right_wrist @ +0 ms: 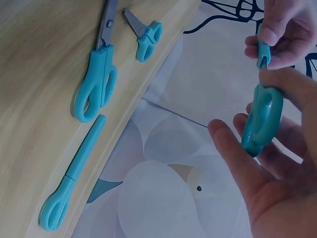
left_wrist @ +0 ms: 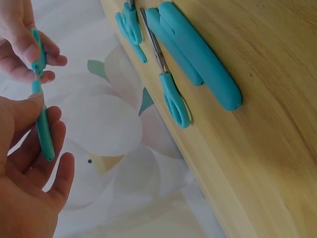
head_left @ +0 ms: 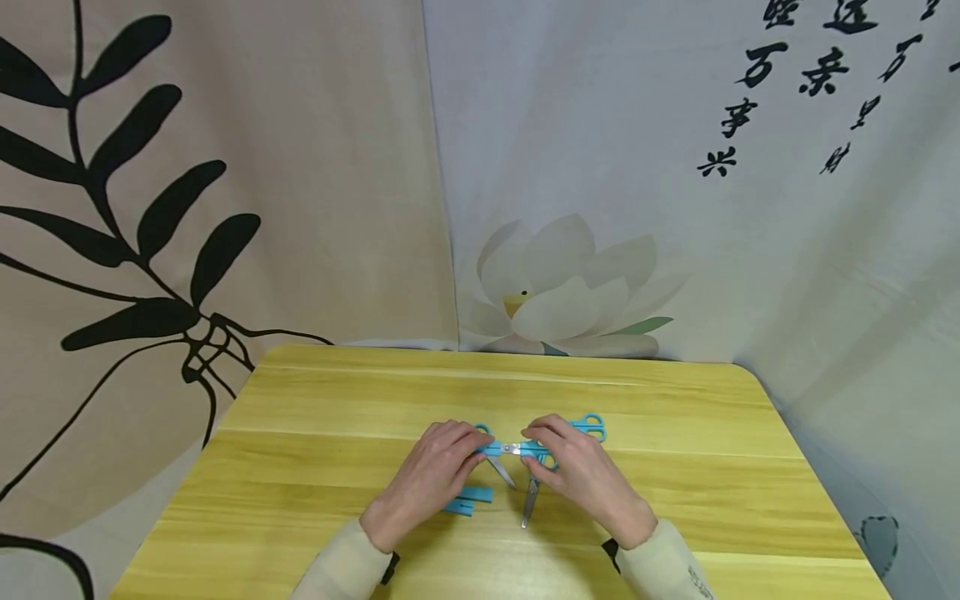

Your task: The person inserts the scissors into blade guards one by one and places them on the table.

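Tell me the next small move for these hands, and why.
Probably hold the cover steady in the left hand and push the scissors in the right hand straight into it. In the head view, bare metal shows between cover and handle, so the scissors aren't fully seated, and the two lie roughly in line. This assumes the cover is going on, not coming off.

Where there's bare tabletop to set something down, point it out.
The tabletop is bare from the left hand to its left edge, and from the right hand and sheathed scissors to its right edge. The middle is crowded: unsheathed scissors, blue covers and the held scissors.
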`<state>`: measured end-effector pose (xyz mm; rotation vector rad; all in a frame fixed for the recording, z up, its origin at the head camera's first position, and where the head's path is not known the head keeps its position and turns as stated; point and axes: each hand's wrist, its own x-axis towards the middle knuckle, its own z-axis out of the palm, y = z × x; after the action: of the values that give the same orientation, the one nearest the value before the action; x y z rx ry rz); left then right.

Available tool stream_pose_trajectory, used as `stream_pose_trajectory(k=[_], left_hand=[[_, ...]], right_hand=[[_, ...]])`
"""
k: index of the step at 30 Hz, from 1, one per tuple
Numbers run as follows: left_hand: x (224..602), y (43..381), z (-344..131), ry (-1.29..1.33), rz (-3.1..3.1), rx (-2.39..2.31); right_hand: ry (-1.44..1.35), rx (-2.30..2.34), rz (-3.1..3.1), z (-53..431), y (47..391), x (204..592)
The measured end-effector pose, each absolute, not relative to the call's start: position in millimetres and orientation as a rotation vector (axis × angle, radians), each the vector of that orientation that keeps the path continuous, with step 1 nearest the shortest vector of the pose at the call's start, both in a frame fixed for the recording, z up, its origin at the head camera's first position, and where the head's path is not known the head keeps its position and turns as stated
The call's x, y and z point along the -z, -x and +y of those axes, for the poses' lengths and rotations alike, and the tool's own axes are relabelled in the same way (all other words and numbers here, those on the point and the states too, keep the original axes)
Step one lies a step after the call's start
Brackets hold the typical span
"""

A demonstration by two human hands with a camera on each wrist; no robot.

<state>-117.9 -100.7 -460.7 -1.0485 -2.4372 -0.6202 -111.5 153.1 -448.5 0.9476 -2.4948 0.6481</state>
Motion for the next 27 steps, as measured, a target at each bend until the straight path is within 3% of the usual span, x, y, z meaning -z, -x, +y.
stream_pose_trajectory(k=[27], left_hand=[[460.7, 118.3, -97.4, 1.081, -2.413, 0.596]], right_hand=[[-1.009, -0.646, -2.467, 149.3, 112.0, 449.4]])
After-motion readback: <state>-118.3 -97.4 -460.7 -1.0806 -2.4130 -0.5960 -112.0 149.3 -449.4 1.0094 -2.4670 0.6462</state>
